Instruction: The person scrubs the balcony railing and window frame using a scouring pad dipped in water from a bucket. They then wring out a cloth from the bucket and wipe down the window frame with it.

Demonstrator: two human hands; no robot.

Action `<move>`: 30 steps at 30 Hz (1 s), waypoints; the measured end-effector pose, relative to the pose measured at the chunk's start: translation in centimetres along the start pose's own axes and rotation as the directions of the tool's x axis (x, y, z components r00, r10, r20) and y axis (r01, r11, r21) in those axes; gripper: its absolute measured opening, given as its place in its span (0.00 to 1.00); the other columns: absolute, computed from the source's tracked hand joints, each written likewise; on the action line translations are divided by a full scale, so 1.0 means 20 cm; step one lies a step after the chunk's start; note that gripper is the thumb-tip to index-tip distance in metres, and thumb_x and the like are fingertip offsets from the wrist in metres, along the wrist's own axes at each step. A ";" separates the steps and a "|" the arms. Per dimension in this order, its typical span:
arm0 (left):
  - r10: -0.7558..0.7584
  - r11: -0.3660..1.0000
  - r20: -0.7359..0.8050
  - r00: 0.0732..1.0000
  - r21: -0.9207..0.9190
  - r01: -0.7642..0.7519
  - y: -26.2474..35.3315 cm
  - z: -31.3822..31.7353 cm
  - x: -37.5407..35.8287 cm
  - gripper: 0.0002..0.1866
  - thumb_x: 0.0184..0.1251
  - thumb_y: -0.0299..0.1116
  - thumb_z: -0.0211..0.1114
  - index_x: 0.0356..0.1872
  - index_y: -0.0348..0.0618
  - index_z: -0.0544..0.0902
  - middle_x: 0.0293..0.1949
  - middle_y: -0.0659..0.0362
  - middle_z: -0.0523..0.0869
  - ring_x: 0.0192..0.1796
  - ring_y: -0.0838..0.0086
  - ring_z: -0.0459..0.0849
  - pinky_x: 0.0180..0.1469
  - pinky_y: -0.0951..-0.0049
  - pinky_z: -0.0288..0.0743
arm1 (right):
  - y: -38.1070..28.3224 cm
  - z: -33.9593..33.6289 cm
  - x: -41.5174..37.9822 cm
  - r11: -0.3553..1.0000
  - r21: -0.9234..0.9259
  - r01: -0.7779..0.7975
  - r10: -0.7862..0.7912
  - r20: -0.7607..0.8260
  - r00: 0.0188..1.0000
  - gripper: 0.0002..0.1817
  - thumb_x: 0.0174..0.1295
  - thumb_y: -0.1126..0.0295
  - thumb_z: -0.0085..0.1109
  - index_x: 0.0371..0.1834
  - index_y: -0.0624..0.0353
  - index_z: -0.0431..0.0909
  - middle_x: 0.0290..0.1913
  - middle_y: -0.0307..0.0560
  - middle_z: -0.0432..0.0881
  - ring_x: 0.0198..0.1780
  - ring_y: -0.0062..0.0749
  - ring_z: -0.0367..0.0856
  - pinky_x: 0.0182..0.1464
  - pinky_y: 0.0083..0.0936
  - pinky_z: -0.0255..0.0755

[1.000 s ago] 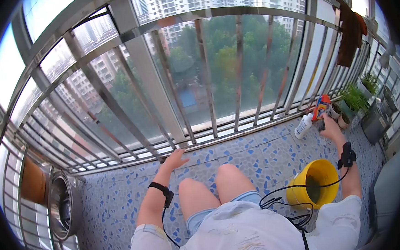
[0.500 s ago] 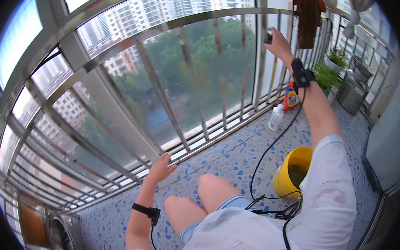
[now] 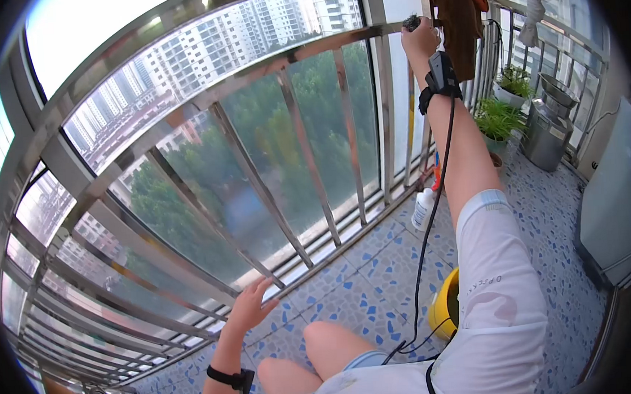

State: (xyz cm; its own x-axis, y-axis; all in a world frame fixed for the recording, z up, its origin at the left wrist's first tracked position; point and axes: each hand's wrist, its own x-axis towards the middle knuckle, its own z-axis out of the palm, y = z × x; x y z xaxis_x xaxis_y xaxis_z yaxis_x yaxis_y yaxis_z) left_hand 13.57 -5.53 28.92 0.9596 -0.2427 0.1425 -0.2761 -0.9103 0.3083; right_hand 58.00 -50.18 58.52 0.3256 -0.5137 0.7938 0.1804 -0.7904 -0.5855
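My right hand [image 3: 423,40] is raised at the far end of the metal railing [image 3: 250,72], its fingers closed on a small dark wire scrubber [image 3: 412,23]. The scrubber is right at the curved middle rail, close to where a brown cloth [image 3: 459,33] hangs. Down at the foot of the bars, my left hand [image 3: 250,306] is open and holds nothing, fingers stretched out near the lower rail. Each wrist wears a black strap with a small device and a cable.
A yellow bucket [image 3: 442,310], partly hidden by my right sleeve, stands on the blue-speckled floor [image 3: 363,266]. Beyond it are a white bottle [image 3: 422,210], potted plants [image 3: 498,119] and a metal can [image 3: 545,132]. The black cable [image 3: 422,263] hangs from my right wrist across the floor.
My right hand has come up with the scrubber to the middle rail. The view has turned, shifting the railing and bucket within it. My left hand remains open by the bars.
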 end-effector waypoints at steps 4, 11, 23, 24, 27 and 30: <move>-0.092 0.996 0.016 0.996 0.004 0.092 -0.06 -0.08 -0.02 0.30 0.63 0.45 0.66 0.62 0.39 0.72 0.62 0.43 0.73 0.62 0.48 0.73 0.62 0.57 0.69 | -0.12 0.20 0.01 0.977 0.132 -0.170 0.155 0.115 0.981 0.38 0.58 0.42 0.56 0.64 0.57 0.66 0.64 0.67 0.64 0.63 0.70 0.61 0.62 0.61 0.59; -0.182 0.982 -0.003 0.983 -0.048 0.182 -0.18 -0.13 -0.05 0.29 0.65 0.45 0.64 0.63 0.40 0.71 0.64 0.43 0.72 0.64 0.47 0.71 0.64 0.57 0.67 | -0.22 0.46 -0.13 0.933 0.357 -0.053 0.109 -0.138 0.985 0.34 0.66 0.49 0.46 0.71 0.56 0.59 0.71 0.73 0.50 0.66 0.75 0.57 0.63 0.66 0.55; 0.095 0.992 0.067 0.993 -0.085 -0.089 0.08 -0.02 0.25 0.28 0.66 0.41 0.64 0.63 0.40 0.71 0.63 0.44 0.73 0.65 0.51 0.71 0.65 0.58 0.66 | -0.58 -0.05 -0.70 0.748 0.638 0.182 -0.285 0.062 0.956 0.32 0.69 0.70 0.41 0.75 0.67 0.45 0.71 0.83 0.45 0.70 0.75 0.51 0.70 0.52 0.52; 0.120 0.990 0.060 0.991 -0.086 -0.115 0.08 -0.01 0.26 0.28 0.66 0.42 0.64 0.63 0.40 0.71 0.63 0.44 0.73 0.65 0.51 0.70 0.65 0.58 0.66 | -0.55 -0.05 -0.68 0.753 0.631 0.184 -0.282 0.058 0.958 0.32 0.69 0.70 0.41 0.75 0.67 0.45 0.71 0.83 0.45 0.70 0.75 0.51 0.70 0.52 0.52; 0.170 0.981 0.058 0.984 -0.110 -0.163 0.04 0.05 0.29 0.27 0.66 0.42 0.63 0.63 0.40 0.71 0.63 0.44 0.73 0.65 0.51 0.71 0.65 0.58 0.66 | -0.44 -0.05 -0.60 0.795 0.559 0.234 -0.334 0.083 0.939 0.31 0.68 0.67 0.45 0.75 0.53 0.54 0.71 0.69 0.58 0.62 0.65 0.69 0.59 0.42 0.70; 0.214 0.969 0.053 0.975 -0.138 -0.205 0.00 0.14 0.32 0.27 0.66 0.41 0.63 0.63 0.40 0.71 0.62 0.44 0.73 0.64 0.51 0.71 0.64 0.58 0.66 | -0.34 -0.03 -0.54 0.757 0.529 0.384 -0.437 -0.028 0.899 0.28 0.66 0.71 0.49 0.71 0.53 0.63 0.60 0.64 0.74 0.55 0.62 0.75 0.52 0.44 0.74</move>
State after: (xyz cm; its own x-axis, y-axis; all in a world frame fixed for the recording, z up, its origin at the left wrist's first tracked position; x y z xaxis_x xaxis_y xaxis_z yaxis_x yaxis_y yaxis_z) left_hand 19.95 -8.09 27.15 0.8800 -0.4490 0.1550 -0.4715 -0.7861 0.3996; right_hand 52.71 -39.45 53.92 0.1884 -0.1260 0.9740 0.7527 -0.6184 -0.2257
